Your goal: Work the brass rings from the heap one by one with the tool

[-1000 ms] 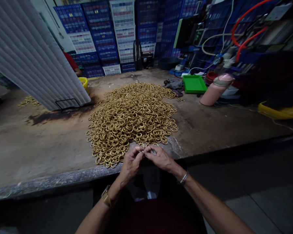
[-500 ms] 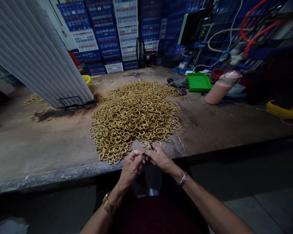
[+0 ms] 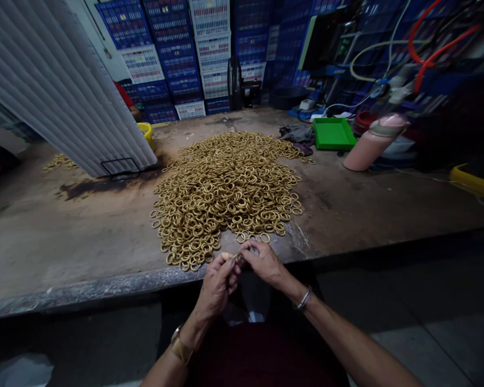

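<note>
A large heap of gold-coloured rings [image 3: 229, 188] lies on the worktable in front of me. At the table's front edge my left hand [image 3: 218, 282] pinches one gold-coloured ring [image 3: 236, 257] between thumb and fingers. My right hand [image 3: 265, 264] meets it from the right, its fingers closed against that same ring. Something small and dark shows between the right fingers, too hidden to name. Just beyond both hands, a few loose rings [image 3: 253, 237] lie flat at the near side of the heap.
A ribbed grey-white panel [image 3: 84, 102] leans over the table [image 3: 105, 236] at left, by a yellow container [image 3: 147, 131]. On the right stand a green tray [image 3: 334, 134] and a pink bottle [image 3: 369, 148]. Stacked crates [image 3: 177, 54] line the back. Behind the panel, another person's red sleeve [image 3: 123, 95] shows.
The view has shifted slightly. My hands remain together around the ring; the right fingers have turned a little, and the dark thing in them shows less than before.
</note>
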`<state>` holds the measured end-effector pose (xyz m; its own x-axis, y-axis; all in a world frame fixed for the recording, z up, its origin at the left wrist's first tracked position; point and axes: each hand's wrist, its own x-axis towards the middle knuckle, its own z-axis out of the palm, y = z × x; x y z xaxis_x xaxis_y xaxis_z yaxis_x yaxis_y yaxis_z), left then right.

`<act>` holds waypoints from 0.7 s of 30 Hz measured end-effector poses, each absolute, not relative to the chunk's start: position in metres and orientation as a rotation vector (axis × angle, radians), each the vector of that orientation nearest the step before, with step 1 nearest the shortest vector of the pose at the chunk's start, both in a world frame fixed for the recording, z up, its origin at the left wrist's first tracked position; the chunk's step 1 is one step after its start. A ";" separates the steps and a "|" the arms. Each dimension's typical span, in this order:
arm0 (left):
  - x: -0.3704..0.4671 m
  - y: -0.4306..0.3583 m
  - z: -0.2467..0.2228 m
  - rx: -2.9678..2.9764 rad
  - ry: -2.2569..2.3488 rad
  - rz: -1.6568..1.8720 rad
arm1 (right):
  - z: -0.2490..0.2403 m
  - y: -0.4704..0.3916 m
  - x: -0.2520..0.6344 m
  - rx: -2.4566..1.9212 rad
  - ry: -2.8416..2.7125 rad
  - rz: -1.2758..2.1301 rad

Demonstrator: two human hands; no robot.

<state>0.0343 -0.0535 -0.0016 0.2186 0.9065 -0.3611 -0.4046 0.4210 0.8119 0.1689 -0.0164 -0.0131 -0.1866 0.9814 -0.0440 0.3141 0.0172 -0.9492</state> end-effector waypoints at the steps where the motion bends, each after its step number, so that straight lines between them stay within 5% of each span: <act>1: 0.034 -0.053 -0.002 0.653 0.958 1.008 | -0.014 -0.018 0.169 -1.350 -1.685 1.119; 7: 0.032 -0.054 -0.007 0.764 1.009 1.044 | -0.016 -0.027 0.170 -1.312 -2.177 0.760; 21: 0.028 -0.068 0.014 0.701 0.913 1.032 | -0.013 -0.018 0.173 -1.651 -2.272 0.597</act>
